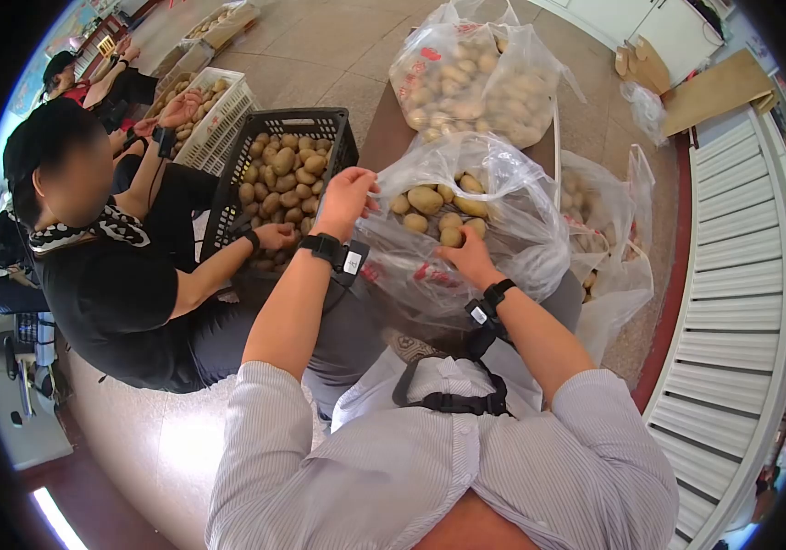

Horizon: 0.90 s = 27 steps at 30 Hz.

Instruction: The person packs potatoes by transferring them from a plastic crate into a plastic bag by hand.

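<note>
In front of me lies a clear plastic bag [526, 229] with red print and a wide mouth, with several potatoes [425, 200] inside. My left hand [347, 200] is at the bag's left rim, its fingers closed on the thin plastic. Inside the mouth, my right hand [474, 259] has its thumb and fingers round a potato [451, 237] at the near side of the pile. Both wrists wear black straps with small devices.
To the left stands a black crate [343, 137] of potatoes, with a co-worker's hand [276, 236] in it. Behind it is a white crate [244, 99]. A full potato bag [476, 82] sits beyond mine; another bag [627, 266] stands at right, near a white radiator [732, 302].
</note>
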### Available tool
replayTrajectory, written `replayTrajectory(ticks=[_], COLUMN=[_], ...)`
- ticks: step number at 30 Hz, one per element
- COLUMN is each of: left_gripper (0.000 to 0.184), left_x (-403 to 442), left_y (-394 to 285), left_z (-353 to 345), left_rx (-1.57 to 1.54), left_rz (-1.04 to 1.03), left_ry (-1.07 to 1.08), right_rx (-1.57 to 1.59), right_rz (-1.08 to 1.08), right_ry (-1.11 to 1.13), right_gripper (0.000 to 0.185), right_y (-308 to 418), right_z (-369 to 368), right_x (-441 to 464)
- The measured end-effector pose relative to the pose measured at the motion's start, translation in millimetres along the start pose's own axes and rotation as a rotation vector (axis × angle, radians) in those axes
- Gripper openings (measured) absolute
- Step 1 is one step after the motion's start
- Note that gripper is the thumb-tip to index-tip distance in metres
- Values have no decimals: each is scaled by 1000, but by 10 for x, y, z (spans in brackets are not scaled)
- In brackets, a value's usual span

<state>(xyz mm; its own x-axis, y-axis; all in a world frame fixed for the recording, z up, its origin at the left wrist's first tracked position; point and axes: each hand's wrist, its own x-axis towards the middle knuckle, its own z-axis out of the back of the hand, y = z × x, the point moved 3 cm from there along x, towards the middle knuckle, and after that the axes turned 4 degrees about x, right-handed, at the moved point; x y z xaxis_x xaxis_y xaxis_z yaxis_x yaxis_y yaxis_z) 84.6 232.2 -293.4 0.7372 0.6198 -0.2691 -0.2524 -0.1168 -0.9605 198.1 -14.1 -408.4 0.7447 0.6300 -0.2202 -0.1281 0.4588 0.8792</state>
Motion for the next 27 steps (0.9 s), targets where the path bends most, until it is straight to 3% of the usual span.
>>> replayTrajectory(ticks=[4, 9, 13, 19, 21, 25, 27], left_gripper=[24, 30, 34, 41, 40, 36, 34], left_x=[4, 49, 12, -174, -161, -123, -106], left_y=[118, 340, 356, 172, 218, 241, 191], left_z=[-142, -287, -326, -381, -404, -364, -324], left_rx=[196, 435, 519, 359, 171, 54, 75], left_rz=[39, 77, 79, 222, 325, 288, 228], left_ry=[147, 402, 432, 422, 556, 609, 591], right_rx=[87, 334, 395, 599, 568, 449, 260], right_rz=[-43, -135, -102, -180, -10, 84, 231], right_ry=[-22, -20, 20, 308, 298, 227, 25], right_gripper=[79, 55, 45, 43, 46, 45, 41], right_y=[-247, 38, 142, 705, 991, 915, 806], right_z=[-45, -54, -176, -309, -326, -396, -326], right_x=[136, -17, -17, -142, -186, -34, 65])
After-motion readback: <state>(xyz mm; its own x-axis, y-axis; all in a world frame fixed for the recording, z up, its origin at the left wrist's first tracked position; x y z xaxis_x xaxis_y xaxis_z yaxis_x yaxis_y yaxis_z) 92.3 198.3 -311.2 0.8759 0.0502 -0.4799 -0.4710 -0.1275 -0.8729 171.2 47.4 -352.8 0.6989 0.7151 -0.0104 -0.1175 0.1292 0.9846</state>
